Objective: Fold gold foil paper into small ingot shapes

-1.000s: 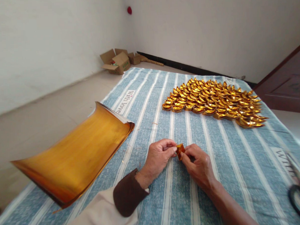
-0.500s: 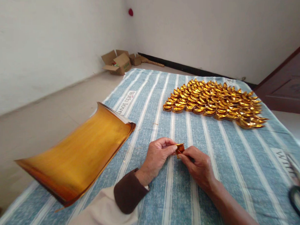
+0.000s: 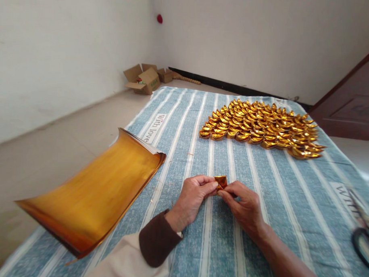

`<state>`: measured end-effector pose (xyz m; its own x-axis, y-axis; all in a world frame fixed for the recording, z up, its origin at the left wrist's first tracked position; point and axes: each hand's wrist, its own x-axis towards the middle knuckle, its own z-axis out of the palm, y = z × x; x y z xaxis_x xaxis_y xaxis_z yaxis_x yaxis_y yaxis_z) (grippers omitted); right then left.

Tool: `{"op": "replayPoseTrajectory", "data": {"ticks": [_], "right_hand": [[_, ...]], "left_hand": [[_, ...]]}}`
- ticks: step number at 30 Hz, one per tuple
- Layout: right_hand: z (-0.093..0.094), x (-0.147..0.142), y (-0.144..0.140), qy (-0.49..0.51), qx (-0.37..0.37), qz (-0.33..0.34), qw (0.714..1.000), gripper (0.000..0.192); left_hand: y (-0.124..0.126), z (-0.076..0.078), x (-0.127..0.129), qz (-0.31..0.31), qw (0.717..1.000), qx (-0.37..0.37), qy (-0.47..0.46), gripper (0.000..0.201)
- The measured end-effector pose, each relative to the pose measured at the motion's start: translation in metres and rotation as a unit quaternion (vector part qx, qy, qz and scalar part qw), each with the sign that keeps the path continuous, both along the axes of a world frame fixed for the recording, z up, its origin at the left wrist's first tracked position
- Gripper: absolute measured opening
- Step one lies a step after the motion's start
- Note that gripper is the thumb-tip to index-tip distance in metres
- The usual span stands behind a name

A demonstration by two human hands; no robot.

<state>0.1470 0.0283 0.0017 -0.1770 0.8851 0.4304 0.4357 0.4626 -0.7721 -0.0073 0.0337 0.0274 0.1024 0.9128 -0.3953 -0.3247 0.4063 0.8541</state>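
Observation:
A small folded piece of gold foil paper [image 3: 221,181] is pinched between both hands above the striped cloth. My left hand [image 3: 195,196] grips its left edge with thumb and forefinger. From the right, my right hand [image 3: 243,203] holds the lower part in a thumb-and-finger pinch, and the fingertips hide some of its folds. To the left lies a stack of large gold paper sheets [image 3: 98,190], curled up at its corners. Beyond my hands, many folded gold paper ingots [image 3: 259,125] stand close together in rows.
Scissors with black handles [image 3: 366,245] lie at the right edge. The blue and white striped cloth [image 3: 179,155] covers the table. On the floor at the back are an open cardboard box [image 3: 144,81] and a smaller box [image 3: 164,75]. A dark red door [image 3: 349,104] stands right.
The foil piece has turned slightly between my fingers, showing more of its upper face. Both hands keep their pinch. The whole view has shifted a little.

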Motion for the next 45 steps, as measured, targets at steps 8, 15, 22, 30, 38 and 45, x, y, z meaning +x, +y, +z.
{"op": "replayPoseTrajectory", "data": {"ticks": [8,15,22,30,38,45], "right_hand": [[0.004,0.0,-0.001,0.002,0.023,-0.02,1.0,0.017],[0.005,-0.001,-0.002,0.004,0.031,-0.017,0.999,0.018],[0.007,-0.001,-0.002,-0.004,0.05,-0.018,0.999,0.019],[0.008,-0.004,-0.004,-0.017,0.097,-0.026,0.995,0.014],[0.0,-0.003,-0.005,-0.051,0.128,-0.034,0.99,0.029],[0.001,0.003,-0.002,-0.131,0.237,-0.031,0.962,0.034]], "left_hand": [[-0.001,0.0,0.0,-0.027,0.999,0.003,0.041,0.014],[-0.001,0.004,-0.002,-0.054,0.997,0.022,0.049,0.016],[-0.001,0.005,-0.002,-0.063,0.997,0.016,0.029,0.019],[0.0,-0.002,-0.003,-0.047,0.994,-0.041,-0.094,0.02],[0.001,-0.005,-0.008,-0.038,0.981,-0.056,-0.179,0.019],[0.0,-0.002,-0.007,-0.051,0.972,-0.065,-0.22,0.017]]}}
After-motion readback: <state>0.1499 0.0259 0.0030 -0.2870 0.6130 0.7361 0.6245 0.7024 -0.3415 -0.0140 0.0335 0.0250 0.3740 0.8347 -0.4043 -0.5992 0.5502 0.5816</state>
